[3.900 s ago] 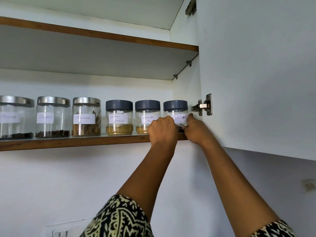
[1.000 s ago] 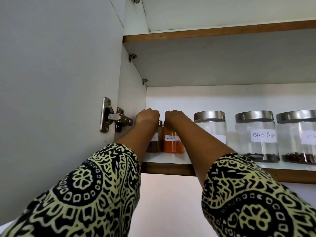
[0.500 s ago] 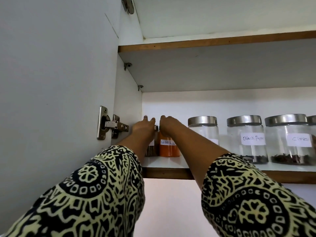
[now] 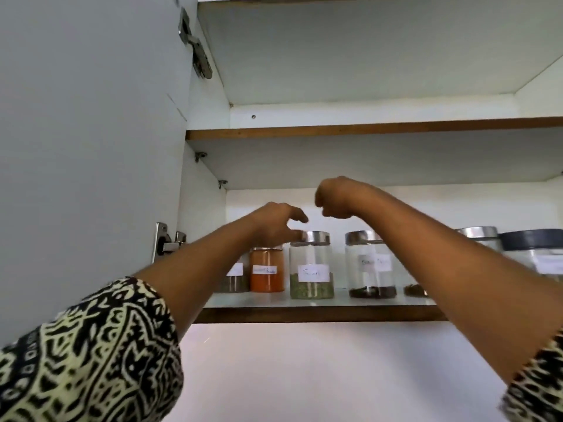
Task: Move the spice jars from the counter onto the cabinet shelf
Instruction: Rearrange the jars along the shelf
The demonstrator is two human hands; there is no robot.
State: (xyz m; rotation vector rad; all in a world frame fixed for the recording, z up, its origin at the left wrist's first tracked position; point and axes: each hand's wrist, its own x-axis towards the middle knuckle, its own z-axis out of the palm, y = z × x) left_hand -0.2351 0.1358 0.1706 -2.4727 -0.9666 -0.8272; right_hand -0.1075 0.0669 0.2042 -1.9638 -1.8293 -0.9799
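Observation:
Several labelled spice jars stand in a row on the cabinet shelf (image 4: 320, 313). From the left: a small jar (image 4: 233, 280) partly hidden by my left arm, an orange-powder jar (image 4: 267, 274), a jar of green seeds (image 4: 311, 269) with a steel lid, and a jar with dark spice (image 4: 370, 268). Further right my right arm covers the jars, except a dark-lidded jar (image 4: 539, 254) at the edge. My left hand (image 4: 275, 222) hovers above the orange jar, fingers spread, holding nothing. My right hand (image 4: 335, 197) is higher, fingers curled in, empty.
The open cabinet door (image 4: 91, 147) stands at the left with its hinges (image 4: 167, 243). A bare upper shelf (image 4: 365, 129) runs above the jars. White wall lies below the cabinet.
Both hands have let go of the two small jars at the shelf's left end and lifted up and back from them. The view has tilted upward.

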